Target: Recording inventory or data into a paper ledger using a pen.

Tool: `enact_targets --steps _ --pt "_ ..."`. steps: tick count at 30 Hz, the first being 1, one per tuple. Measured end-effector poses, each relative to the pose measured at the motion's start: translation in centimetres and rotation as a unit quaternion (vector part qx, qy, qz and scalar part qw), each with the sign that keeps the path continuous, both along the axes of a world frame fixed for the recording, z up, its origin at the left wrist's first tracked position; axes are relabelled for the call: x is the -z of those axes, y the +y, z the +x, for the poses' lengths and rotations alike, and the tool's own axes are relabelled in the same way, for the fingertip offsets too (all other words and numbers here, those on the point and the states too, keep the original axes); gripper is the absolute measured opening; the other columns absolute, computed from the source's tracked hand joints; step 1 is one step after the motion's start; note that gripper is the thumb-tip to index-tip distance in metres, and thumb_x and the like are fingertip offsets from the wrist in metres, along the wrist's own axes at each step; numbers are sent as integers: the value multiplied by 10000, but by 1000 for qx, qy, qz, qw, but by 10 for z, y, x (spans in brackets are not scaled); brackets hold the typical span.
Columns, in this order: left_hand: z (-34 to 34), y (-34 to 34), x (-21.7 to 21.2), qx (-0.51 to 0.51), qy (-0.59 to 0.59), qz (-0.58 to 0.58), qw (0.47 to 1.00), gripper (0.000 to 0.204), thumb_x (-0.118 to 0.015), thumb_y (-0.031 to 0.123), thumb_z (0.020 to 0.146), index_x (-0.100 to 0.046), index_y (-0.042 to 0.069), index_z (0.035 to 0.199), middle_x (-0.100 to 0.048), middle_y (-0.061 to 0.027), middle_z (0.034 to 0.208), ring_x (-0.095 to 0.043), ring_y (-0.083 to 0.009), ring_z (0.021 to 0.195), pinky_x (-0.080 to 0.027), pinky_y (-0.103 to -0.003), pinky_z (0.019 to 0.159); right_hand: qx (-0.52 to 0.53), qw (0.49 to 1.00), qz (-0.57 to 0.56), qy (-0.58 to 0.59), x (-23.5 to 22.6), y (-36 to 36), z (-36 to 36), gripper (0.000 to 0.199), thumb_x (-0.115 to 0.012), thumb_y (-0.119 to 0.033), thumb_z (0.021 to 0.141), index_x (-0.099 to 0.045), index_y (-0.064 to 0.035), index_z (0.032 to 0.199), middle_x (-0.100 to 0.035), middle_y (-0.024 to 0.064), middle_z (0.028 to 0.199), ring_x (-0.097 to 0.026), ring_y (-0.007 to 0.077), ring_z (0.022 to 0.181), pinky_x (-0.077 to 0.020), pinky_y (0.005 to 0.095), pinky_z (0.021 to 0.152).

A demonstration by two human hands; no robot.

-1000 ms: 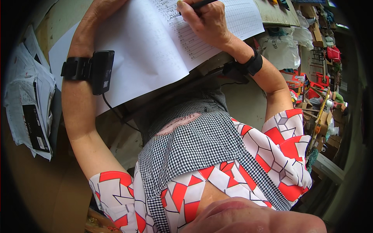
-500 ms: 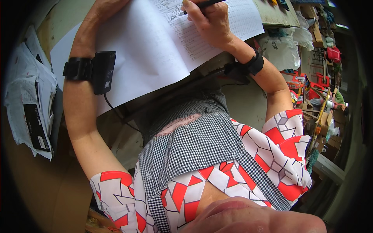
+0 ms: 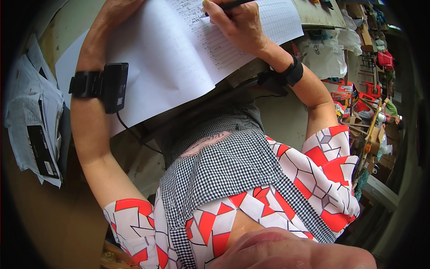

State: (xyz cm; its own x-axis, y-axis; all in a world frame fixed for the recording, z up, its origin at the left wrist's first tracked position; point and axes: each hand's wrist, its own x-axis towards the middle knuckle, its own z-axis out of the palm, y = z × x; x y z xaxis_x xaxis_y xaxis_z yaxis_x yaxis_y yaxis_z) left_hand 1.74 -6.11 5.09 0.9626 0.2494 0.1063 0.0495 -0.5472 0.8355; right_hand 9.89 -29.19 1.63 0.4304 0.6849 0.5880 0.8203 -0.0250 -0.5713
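A black pen (image 3: 236,4) is pinched in my right hand (image 3: 239,24), its tip down on a ruled sheet (image 3: 242,51) with handwritten lines. The hand rests on the sheet's right part. My left hand (image 3: 120,10) lies at the upper left on a white page (image 3: 152,67) that is folded over and bulges beside the ruled sheet. The fingers of that hand run out of the picture at the top, so their pose is hidden. Each of my forearms carries a black strap, and a small black device (image 3: 115,87) with a cable is fixed to the left one.
At the left a stack of papers and plastic packets (image 3: 38,112) stands next to the table. A white plastic bag (image 3: 323,56) hangs beyond my right wrist. Farther right are shelves crowded with boxes (image 3: 342,96), bags and tools. A checked apron (image 3: 219,170) covers my lap.
My right hand with the pen has shifted slightly to the left. The pages and my left forearm have moved a little to the left too.
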Motion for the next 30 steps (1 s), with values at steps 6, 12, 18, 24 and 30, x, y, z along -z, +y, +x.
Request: enact_targets --steps 6,12,18,24,30 --pt "-22 -5 -15 -23 -1 -11 1000 301 -567 176 860 -681 -19 1059 -697 -118 971 -635 -186 894 -499 -301 832 -36 999 -11 1 -9 7 -5 141 -592 -59 890 -618 13 772 -531 68 537 -479 135 447 -376 298 435" --pt "-6 -3 -5 -4 -3 -19 1000 297 -567 175 858 -685 -13 1054 -698 -111 969 -635 -185 884 -497 -301 829 -2 1000 -14 3 -7 1 -3 146 -589 -56 891 -615 9 762 -508 61 521 -460 123 441 -366 297 423" --pt "-12 -2 -8 -19 2 -10 1000 298 -570 182 857 -689 -8 1053 -698 -111 968 -635 -183 885 -497 -303 833 -7 1000 -19 5 -7 4 -4 151 -588 -58 893 -609 6 758 -496 55 520 -447 120 441 -364 295 423" --pt "-12 1 -5 -11 -4 -21 1000 293 -572 184 857 -690 -7 1046 -697 -108 964 -635 -182 879 -498 -302 830 -19 1000 -16 -1 -8 4 -5 145 -594 -60 889 -606 2 759 -508 60 528 -462 121 444 -366 295 425" --pt "-11 1 -5 -10 -3 -13 1000 282 -572 178 860 -690 -6 1038 -697 -102 949 -635 -176 868 -500 -298 819 -9 1000 -9 -7 -7 4 -5 152 -592 -58 888 -600 -1 748 -505 57 520 -468 118 443 -366 293 422"
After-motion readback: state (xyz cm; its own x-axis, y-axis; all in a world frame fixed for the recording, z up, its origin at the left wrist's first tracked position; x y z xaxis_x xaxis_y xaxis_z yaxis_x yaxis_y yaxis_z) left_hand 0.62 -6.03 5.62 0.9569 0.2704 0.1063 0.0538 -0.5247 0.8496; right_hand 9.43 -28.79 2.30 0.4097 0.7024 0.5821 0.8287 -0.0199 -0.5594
